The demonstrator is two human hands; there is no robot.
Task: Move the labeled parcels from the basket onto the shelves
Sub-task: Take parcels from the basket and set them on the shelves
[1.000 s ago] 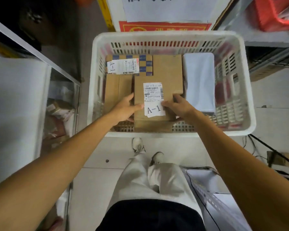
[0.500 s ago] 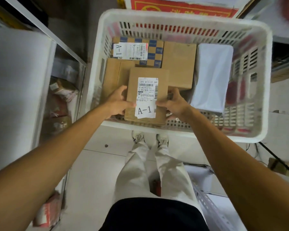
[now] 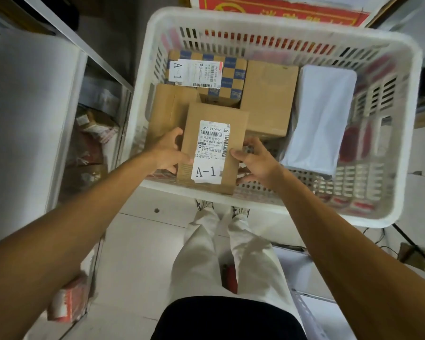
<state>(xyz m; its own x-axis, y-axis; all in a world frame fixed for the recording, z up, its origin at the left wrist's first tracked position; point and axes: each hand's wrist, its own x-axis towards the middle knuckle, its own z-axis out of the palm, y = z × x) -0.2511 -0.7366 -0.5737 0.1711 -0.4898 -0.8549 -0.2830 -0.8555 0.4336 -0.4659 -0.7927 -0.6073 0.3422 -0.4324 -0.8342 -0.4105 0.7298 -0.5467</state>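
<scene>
Shelves [image 3: 64,143] flank basket [image 3: 268,23] above tiled floor [image 3: 133,253]; hands [image 3: 168,153] [image 3: 255,163] grip parcel [image 3: 216,114].

Dim, warm indoor light on your view; shadows soft. Centre sharp: print on label [image 3: 210,153] of box [image 3: 214,114] readable. Right wall and far rim of basket [image 3: 373,94] smeared by blur. Wide-angle bend strong at edges: your forearms [image 3: 59,229] balloon toward bottom corners, shelf rail [image 3: 84,42] slants and curves. Upper left corner nearly black, detail lost there. White pouch [image 3: 324,114] brightest patch, slightly washed out.
</scene>
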